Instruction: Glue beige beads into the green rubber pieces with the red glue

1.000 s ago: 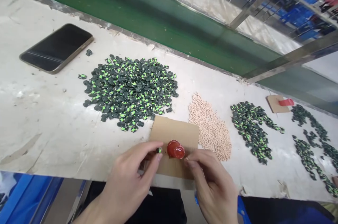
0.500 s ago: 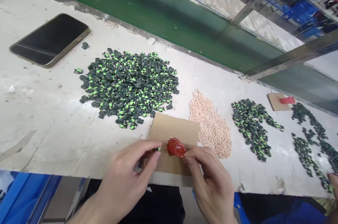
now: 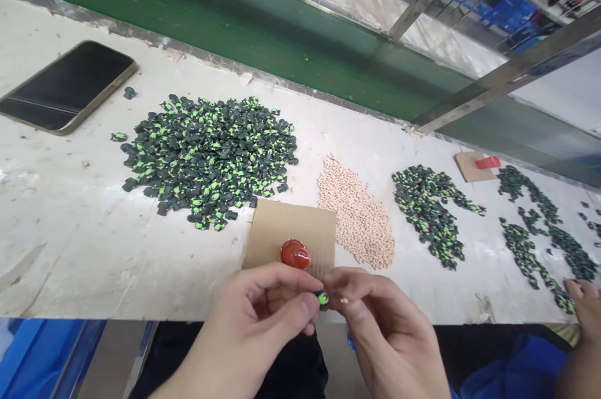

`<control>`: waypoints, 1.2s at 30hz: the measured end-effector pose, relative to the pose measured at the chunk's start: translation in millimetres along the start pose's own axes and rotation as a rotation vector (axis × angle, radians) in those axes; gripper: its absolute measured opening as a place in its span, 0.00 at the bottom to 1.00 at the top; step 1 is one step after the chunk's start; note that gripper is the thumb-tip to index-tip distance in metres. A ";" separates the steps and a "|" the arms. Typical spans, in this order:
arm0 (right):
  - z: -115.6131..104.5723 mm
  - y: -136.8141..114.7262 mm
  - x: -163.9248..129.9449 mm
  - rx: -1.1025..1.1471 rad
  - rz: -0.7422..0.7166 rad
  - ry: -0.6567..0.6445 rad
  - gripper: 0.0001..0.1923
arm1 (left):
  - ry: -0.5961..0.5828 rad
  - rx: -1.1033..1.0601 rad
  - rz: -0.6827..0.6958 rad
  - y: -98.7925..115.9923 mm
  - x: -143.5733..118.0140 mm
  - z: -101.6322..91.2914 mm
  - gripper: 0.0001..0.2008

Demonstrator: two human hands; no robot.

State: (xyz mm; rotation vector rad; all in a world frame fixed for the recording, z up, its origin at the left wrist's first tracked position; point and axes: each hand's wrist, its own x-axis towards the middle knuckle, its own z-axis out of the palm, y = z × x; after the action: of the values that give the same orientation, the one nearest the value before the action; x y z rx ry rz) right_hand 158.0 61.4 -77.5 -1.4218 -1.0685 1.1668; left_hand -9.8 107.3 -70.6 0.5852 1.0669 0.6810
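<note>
My left hand (image 3: pixel 277 305) pinches a small black-and-green piece (image 3: pixel 322 297) between thumb and fingertips, its green end facing right. Close beside it, the fingers of my right hand (image 3: pixel 375 311) are closed on a tiny beige bead (image 3: pixel 345 300). The two hands almost meet in front of a cardboard square (image 3: pixel 267 230). On that square sits a glossy red round blob or shallow cap (image 3: pixel 295 253); which of these it is I cannot tell. Behind the hands lie a heap of black-and-green pieces (image 3: pixel 211 155) and a spread of beige beads (image 3: pixel 357 211).
A phone (image 3: pixel 70 82) lies at the left. To the right are more black-and-green pieces (image 3: pixel 427 211), a second cardboard piece (image 3: pixel 469 167) with a red cylinder (image 3: pixel 488 162), and another person's hand (image 3: pixel 585 308). A green strip (image 3: pixel 282 54) runs along the table's back edge.
My right hand has moved away from the red spot toward me, and my left hand has moved right, bringing the black-and-green piece beside it. The whole view has shifted slightly.
</note>
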 end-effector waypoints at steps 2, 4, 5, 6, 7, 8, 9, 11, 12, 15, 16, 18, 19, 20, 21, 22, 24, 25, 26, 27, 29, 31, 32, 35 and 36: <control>-0.2 -1.5 -1.1 -0.033 -0.027 -0.003 0.06 | -0.047 0.006 0.008 -1.2 1.5 -2.3 0.02; -0.3 -2.5 -1.6 -0.047 -0.060 -0.006 0.07 | -0.094 0.016 0.028 -2.5 2.8 -4.8 0.02; -0.2 -2.7 -1.8 -0.046 -0.072 -0.012 0.08 | -0.116 0.021 0.034 -2.9 3.0 -5.5 0.03; -0.2 -2.7 -1.8 -0.043 -0.081 -0.020 0.08 | -0.128 0.023 0.034 -3.0 2.9 -5.6 0.03; 0.0 -2.6 -1.8 -0.039 -0.089 -0.028 0.08 | -0.122 0.023 0.029 -2.9 2.4 -5.2 0.03; 0.1 -2.5 -1.8 -0.037 -0.090 -0.033 0.09 | -0.104 0.021 0.022 -2.4 1.8 -4.5 0.03; 0.2 -2.4 -1.7 -0.036 -0.090 -0.035 0.09 | -0.084 0.017 0.015 -1.8 1.1 -3.5 0.03; 0.4 -2.5 -1.7 -0.033 -0.090 -0.042 0.09 | -0.065 0.015 0.010 -0.7 0.0 -1.9 0.03; 0.4 -2.6 -1.7 -0.032 -0.089 -0.043 0.09 | -0.067 0.016 0.012 -0.5 -0.2 -1.6 0.03; 0.8 -3.5 -2.1 -0.029 -0.095 -0.046 0.09 | -0.099 0.030 0.028 -1.0 0.3 -3.0 0.04; 1.1 -3.9 -2.4 -0.032 -0.098 -0.046 0.10 | -0.112 0.040 0.034 -1.5 0.6 -4.0 0.03; 1.7 -4.9 -2.5 -0.053 -0.100 -0.048 0.10 | -0.108 0.064 0.040 -2.2 0.9 -6.4 0.03; 1.8 -5.7 -2.3 -0.073 -0.104 -0.050 0.10 | -0.103 0.080 0.040 -2.2 0.7 -7.5 0.02; 1.7 -6.7 -1.9 -0.099 -0.106 -0.055 0.10 | -0.099 0.097 0.041 -1.8 0.4 -8.5 0.02; 1.3 -8.0 -1.1 -0.128 -0.109 -0.060 0.10 | -0.090 0.113 0.046 -1.1 -0.1 -9.2 0.02; 0.7 -9.7 0.1 -0.156 -0.120 -0.066 0.10 | -0.087 0.128 0.051 -0.1 -0.9 -9.5 0.02; -1.2 -13.9 3.1 -0.205 -0.145 -0.088 0.10 | -0.106 0.158 0.061 2.9 -2.8 -9.1 0.02; -2.2 -16.2 4.7 -0.220 -0.150 -0.101 0.10 | -0.106 0.169 0.058 4.6 -3.9 -8.3 0.02; -3.2 -18.4 6.3 -0.229 -0.148 -0.115 0.09 | -0.093 0.172 0.046 6.1 -5.0 -7.3 0.03; -3.9 -20.1 7.6 -0.229 -0.138 -0.127 0.09 | -0.074 0.168 0.030 7.5 -6.0 -6.3 0.03; -4.3 -21.7 9.1 -0.194 -0.115 -0.144 0.09 | -0.046 0.132 -0.005 8.9 -7.2 -4.5 0.03; -2.7 -20.0 8.4 -0.124 -0.123 -0.121 0.10 | -0.064 0.047 -0.018 8.4 -6.8 -3.4 0.06; -1.2 -18.1 7.5 -0.085 -0.141 -0.101 0.12 | -0.090 -0.012 -0.021 7.6 -6.2 -2.9 0.08; 5.1 -11.6 3.9 -0.030 -0.243 -0.013 0.22 | -0.139 -0.168 -0.043 4.1 -4.7 -0.2 0.16; 7.1 -10.0 3.0 -0.038 -0.281 0.011 0.24 | -0.131 -0.190 -0.050 3.1 -4.8 1.3 0.19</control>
State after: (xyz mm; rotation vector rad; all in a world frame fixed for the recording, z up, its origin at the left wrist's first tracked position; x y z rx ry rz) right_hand 150.9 66.8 -68.5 -1.2572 -1.2437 0.9397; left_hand -10.9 105.6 -65.1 0.4314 0.8816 0.6819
